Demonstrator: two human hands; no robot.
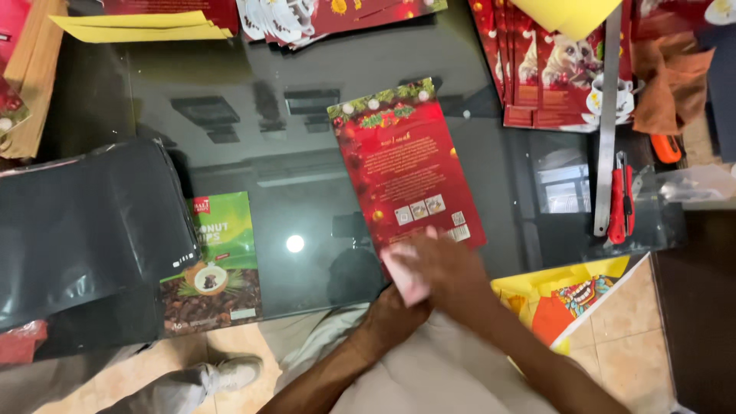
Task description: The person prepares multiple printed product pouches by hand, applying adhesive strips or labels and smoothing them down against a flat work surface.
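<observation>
Red pouch (406, 165) flat on glass surface (307, 138), long axis running away, near end under both hands (429, 272), overlapped together, grip unclear

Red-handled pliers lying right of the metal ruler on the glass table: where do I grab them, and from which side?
Probably grip the red-handled pliers across both handles at mid-length, coming from above on their right side. They lie flat on the glass table, lengthwise beside the metal ruler, whose edge crowds the left. The handles are the thickest, longest part; the metal jaws at the far end are narrower.
</observation>
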